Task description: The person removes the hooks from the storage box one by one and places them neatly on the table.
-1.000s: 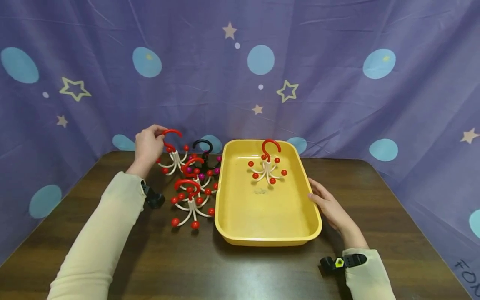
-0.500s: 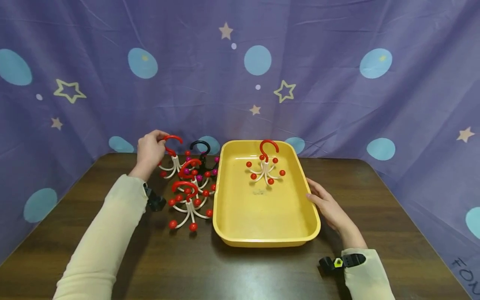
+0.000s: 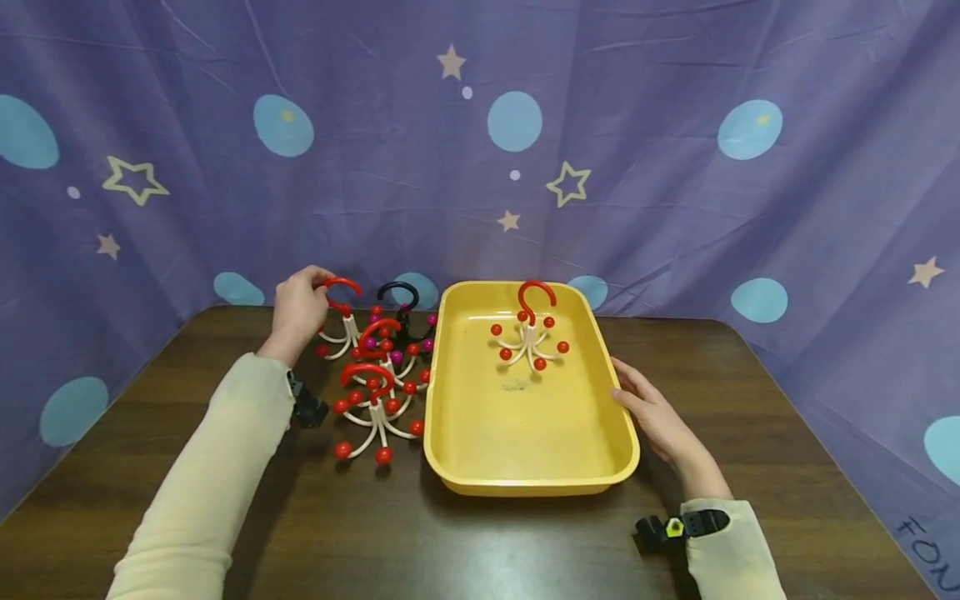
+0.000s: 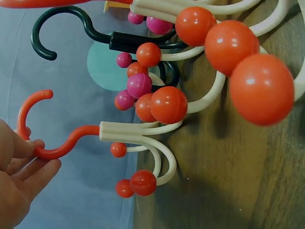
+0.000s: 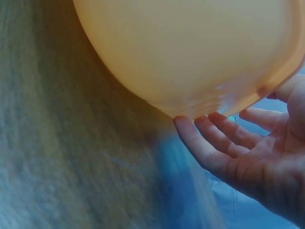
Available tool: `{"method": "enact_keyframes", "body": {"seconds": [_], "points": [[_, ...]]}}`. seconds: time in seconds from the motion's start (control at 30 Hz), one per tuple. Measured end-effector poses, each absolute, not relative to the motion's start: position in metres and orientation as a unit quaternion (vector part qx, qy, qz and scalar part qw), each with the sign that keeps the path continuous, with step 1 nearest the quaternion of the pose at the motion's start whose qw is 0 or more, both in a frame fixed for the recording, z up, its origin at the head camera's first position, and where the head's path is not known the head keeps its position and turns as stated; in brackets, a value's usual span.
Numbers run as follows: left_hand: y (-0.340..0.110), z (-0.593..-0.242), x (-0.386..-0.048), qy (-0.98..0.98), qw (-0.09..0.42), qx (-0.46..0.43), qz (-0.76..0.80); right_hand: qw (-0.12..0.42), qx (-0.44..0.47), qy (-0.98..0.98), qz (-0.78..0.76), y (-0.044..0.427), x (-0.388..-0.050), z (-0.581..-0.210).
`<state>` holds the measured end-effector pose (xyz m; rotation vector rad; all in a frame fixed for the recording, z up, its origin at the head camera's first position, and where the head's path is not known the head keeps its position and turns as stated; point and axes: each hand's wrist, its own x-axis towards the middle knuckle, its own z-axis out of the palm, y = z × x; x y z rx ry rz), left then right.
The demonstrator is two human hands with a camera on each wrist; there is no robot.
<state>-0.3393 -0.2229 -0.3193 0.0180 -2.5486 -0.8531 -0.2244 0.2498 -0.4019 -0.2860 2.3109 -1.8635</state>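
Note:
My left hand (image 3: 297, 307) pinches the red hook of a white several-armed hanger (image 4: 110, 130) with red balls on its arm tips. In the left wrist view, thumb and fingers meet on the hook's lower bend; the hanger stands upright at the back left. My right hand (image 3: 660, 412) holds the right side of a yellow tray (image 3: 531, 481), thumb at the rim, fingertips against the outer wall (image 5: 190, 62). Another red-hooked hanger (image 3: 528, 335) stands inside the tray, toward its back.
Left of the tray, two red-hooked white hangers, a front one (image 3: 377, 411) and one behind it (image 3: 387, 360), stand close together. A black hanger (image 3: 403, 321) with magenta balls is behind them. A purple curtain (image 3: 630, 167) hangs behind the brown table (image 3: 360, 533).
My left hand and its hanger have come down slightly at the back left. My right hand keeps its place at the tray. The head view has shifted a little.

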Motion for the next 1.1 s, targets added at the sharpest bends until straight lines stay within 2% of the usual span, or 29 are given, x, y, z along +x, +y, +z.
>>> {"method": "enact_keyframes", "body": {"seconds": [0.3,0.53,0.83,1.1], "points": [[-0.224,-0.311,-0.334,-0.937,0.226,-0.034,-0.266,0.081,-0.095,0.776,-0.619,0.249,-0.224,-0.402],[-0.218,-0.287,-0.33,-0.938,0.23,-0.062,-0.252,0.08,-0.094,0.776,-0.619,0.25,-0.225,-0.402],[-0.185,-0.254,-0.32,-0.948,0.175,-0.08,-0.254,0.079,-0.099,0.775,-0.619,0.25,-0.225,-0.401],[-0.151,-0.242,-0.317,-0.949,0.143,-0.112,-0.256,0.078,-0.099,0.776,-0.618,0.249,-0.224,-0.401]]}}
